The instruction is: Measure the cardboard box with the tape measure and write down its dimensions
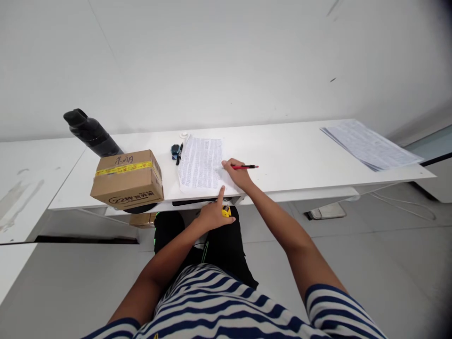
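Note:
A printed sheet of paper (200, 162) lies on the white table (300, 150) in front of me. My right hand (237, 173) rests at the sheet's right edge, closed round a red pen (245, 166) that points to the right. My left hand (213, 213) sits at the table's near edge below the sheet, with its forefinger stretched up onto the paper's lower corner and its other fingers curled round a small yellow object (226, 211).
A taped cardboard box (127, 180) stands at the table's left, with a black bottle (91, 133) behind it. A small blue-and-black item (176, 151) lies left of the sheet. A stack of printed papers (370, 143) lies at the far right. Cables run on the floor.

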Demonstrator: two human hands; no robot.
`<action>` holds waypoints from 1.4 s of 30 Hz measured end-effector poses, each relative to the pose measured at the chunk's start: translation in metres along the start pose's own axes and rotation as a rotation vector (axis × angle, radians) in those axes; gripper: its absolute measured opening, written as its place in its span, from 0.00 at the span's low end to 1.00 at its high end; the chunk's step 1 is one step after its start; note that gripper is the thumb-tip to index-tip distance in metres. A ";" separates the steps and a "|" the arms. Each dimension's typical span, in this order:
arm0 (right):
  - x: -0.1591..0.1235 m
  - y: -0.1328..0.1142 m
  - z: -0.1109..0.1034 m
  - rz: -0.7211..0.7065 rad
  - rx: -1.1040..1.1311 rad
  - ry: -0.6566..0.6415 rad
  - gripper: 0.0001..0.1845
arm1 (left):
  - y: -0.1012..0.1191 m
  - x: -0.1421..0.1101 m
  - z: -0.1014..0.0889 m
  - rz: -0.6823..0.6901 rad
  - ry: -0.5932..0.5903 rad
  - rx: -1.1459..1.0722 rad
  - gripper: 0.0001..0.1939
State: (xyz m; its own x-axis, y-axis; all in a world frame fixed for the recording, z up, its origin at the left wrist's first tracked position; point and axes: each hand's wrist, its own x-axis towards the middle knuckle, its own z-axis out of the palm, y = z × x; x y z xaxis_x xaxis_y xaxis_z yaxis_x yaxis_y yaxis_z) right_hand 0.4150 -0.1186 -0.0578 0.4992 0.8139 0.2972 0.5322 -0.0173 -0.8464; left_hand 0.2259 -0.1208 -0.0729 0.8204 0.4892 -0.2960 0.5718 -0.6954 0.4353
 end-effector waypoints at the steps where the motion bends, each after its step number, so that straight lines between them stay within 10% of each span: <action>1: -0.005 0.001 0.005 0.044 0.118 -0.004 0.27 | -0.001 0.002 0.004 -0.011 -0.005 0.010 0.62; 10: -0.014 0.013 0.020 0.138 0.137 -0.024 0.25 | -0.005 0.018 0.033 -0.031 0.145 0.063 0.57; 42: -0.016 0.012 0.021 0.198 0.095 -0.059 0.24 | -0.008 0.026 0.037 -0.033 0.125 0.052 0.57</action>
State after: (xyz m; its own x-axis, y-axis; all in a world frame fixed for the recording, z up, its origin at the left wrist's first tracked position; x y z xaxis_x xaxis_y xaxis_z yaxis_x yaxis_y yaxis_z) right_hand 0.3991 -0.1191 -0.0825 0.5454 0.8325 0.0974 0.3598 -0.1276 -0.9243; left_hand 0.2430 -0.1225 -0.1153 0.7959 0.5715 -0.1997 0.6004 -0.7030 0.3811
